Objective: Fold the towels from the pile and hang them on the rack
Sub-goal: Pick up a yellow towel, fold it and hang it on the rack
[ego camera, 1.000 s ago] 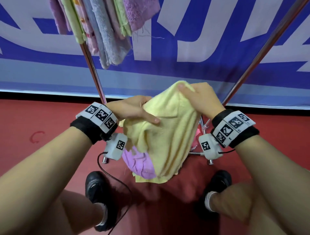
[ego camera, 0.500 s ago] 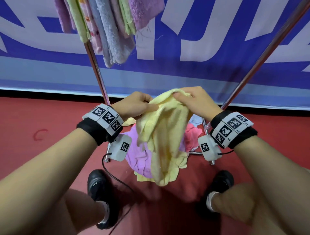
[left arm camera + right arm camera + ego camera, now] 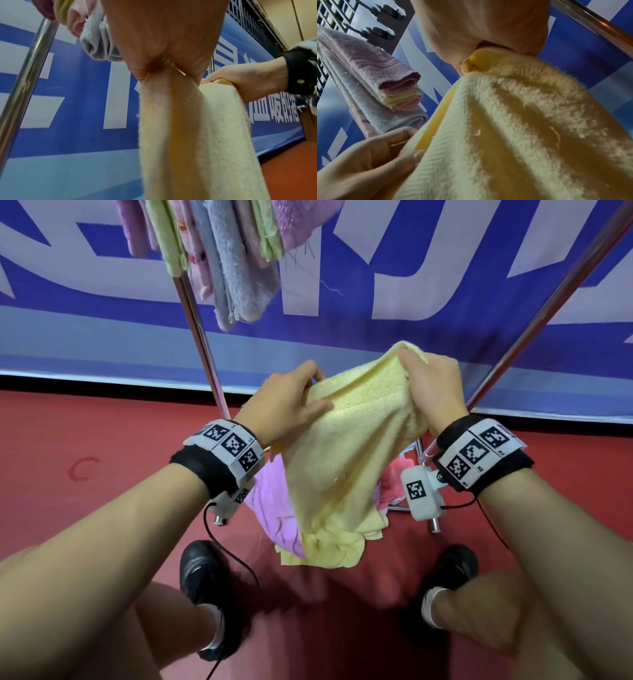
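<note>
Behind our rack [image 3: 202,344] hangs a blue banner [image 3: 445,285]. We pinch the yellow towel [image 3: 349,460] between left hand [image 3: 284,409] and right hand [image 3: 433,385], top edge stretched for folding (pile [image 3: 274,508] waits below).

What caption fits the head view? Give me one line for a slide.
Both hands, left hand and right hand, grip a yellow towel above the pile, below towels hung on the rack.

a pale yellow terry towel [image 3: 346,460] hangs spread from its top edge, its bottom bunched on the pile [image 3: 274,508] of purple, pink and yellow towels; folded towels [image 3: 219,258] drape over the rack [image 3: 200,344].
</note>
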